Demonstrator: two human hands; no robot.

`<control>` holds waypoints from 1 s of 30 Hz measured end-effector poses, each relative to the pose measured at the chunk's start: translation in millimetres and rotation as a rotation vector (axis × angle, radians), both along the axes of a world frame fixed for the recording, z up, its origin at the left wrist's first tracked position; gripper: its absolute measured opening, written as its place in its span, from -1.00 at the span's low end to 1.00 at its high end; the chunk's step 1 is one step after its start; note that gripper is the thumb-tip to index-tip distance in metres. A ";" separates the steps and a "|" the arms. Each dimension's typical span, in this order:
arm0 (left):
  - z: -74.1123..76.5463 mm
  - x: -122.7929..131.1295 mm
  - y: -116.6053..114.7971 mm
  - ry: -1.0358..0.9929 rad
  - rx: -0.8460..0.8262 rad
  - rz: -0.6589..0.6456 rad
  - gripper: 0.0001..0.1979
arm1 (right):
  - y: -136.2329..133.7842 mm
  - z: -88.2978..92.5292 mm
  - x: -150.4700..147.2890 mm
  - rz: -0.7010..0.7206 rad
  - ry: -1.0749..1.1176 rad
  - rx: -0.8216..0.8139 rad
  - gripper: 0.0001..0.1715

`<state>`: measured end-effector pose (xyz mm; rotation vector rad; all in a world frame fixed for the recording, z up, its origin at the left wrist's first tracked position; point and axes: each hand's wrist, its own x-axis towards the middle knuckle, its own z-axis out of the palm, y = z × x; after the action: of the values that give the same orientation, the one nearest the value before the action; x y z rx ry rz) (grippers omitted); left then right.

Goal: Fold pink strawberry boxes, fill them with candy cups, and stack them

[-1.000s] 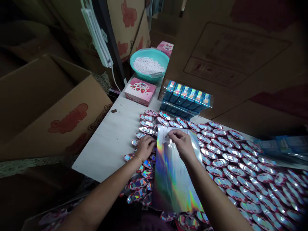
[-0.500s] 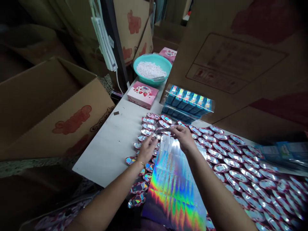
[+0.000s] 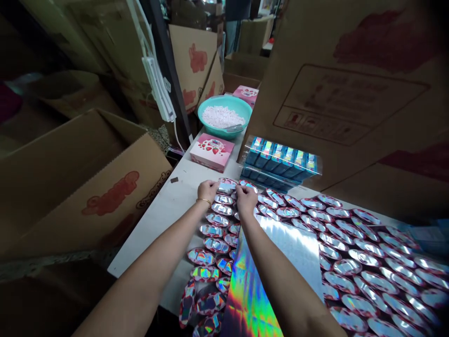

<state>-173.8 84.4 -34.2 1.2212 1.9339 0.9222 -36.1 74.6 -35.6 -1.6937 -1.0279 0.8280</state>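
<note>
My left hand (image 3: 207,191), with a bracelet at its wrist, is closed in a pinch on the left end of a small pale strip (image 3: 227,186). At the strip's right end, my right hand (image 3: 246,200) pinches it too. The strip is stretched between both hands over the farthest shiny oval-topped pack in the left column; whether it touches the pack I cannot tell. A rainbow-reflecting foil sheet (image 3: 277,243) lies under my right forearm, on top of the packs. Rows of oval packs (image 3: 347,267) with red edges spread to its right, and more packs (image 3: 213,230) stand to its left.
Behind my hands sit a pink strawberry-print box (image 3: 212,152) and a teal basin (image 3: 224,133) of small white pieces. Blue packs in clear plastic (image 3: 280,161) stand against a big carton (image 3: 351,103). An open carton (image 3: 122,187) is beside the white table (image 3: 147,234) at left.
Both hands have moved to the far end of the left column. My left hand went from spread fingers to a pinch on the strip. The view has tilted up slightly.
</note>
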 end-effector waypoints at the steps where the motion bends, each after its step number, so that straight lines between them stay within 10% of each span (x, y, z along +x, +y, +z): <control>1: -0.3 -1.9 10.1 0.122 0.017 -0.031 -0.76 | 5.4 -2.8 -2.9 -0.037 -0.103 0.000 -0.72; 10: -3.9 -3.3 34.6 0.287 0.024 -0.076 -0.70 | 12.6 -5.4 -0.6 0.029 -0.163 -0.035 -0.70; 20: -9.4 12.2 22.6 0.643 0.080 -0.427 -0.71 | 21.0 -8.8 20.6 0.169 -0.065 -0.094 -0.67; 30: -3.5 16.8 56.7 0.510 0.022 -0.665 -0.72 | 30.7 4.7 30.4 0.185 -0.141 0.023 -0.71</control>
<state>-157.0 141.1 -37.7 2.0823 1.6614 0.2964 -5.7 105.2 -30.9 -1.6741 -1.3015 0.8195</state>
